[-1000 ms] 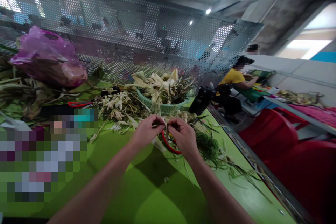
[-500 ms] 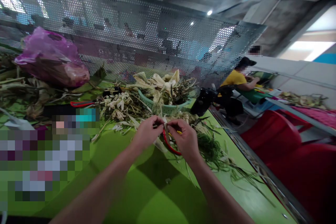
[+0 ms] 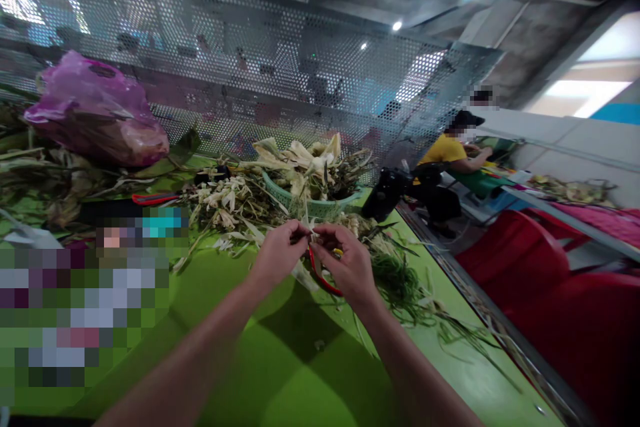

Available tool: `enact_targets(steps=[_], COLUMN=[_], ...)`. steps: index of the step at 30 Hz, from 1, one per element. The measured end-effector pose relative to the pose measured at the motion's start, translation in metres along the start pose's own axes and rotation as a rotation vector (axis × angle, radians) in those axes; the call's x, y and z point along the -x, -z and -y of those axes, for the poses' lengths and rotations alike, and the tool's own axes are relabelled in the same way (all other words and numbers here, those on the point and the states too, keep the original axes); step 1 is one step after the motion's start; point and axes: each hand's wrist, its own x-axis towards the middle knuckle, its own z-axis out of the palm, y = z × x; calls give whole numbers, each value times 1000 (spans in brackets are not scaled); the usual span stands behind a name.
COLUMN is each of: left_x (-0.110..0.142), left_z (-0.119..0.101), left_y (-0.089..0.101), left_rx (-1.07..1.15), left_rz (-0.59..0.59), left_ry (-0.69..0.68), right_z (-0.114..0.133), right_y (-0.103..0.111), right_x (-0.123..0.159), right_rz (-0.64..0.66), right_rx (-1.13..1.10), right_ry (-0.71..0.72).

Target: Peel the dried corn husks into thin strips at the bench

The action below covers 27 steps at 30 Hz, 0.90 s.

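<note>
Both of my hands meet over the green table, fingertips pinched close together. My left hand is closed on a thin pale strip, which looks like dried husk. From the other side, my right hand grips the same strip between thumb and fingers. Much of the strip is hidden by the fingers. A red curved handle, perhaps of scissors, shows below my right hand, with a bit of yellow beside it; whether the hand touches it I cannot tell.
Behind my hands stands a green basket of dried husks. Cut plant pieces lie left of it, green strands to the right. A purple plastic bag, a red-edged tool, a black object and red chairs surround. A person in yellow sits farther off.
My right hand's fingers have shifted slightly left and closed nearer to the left fingertips, covering more of the strip. The left hand has barely moved.
</note>
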Motion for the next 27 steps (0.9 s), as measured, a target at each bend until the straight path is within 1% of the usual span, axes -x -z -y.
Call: enact_targets(steps=[3,6,9,12,15,18,22,27], left_x=[-1,0,0,1,2,3,3,3], left_z=[4,2,-1,-3,-3,-4,-5,-7], left_y=[-2,-3,-3,-3,-3,-3,-3,-5], left_rx=[48,88,100,65,0,-40,-26,-4], left_rz=[24,33,10,-5,-15,-11,-18,-37], left_ry=[-3,1,22,42,21,-5,21,37], right_z=[0,-3,-5,-4,-3,-2,1,5], right_y=[1,2,1,1,1,1,0,0], right_x=[-1,-1,0,0,0,1,2,1], right_rz=[-22,-48,-68,-64,-52,-65,-99,-102], right_rx=[35,43,45,33,25,66,93,171], right_ry=[5,-15,-32,-33,-4,28,40,95])
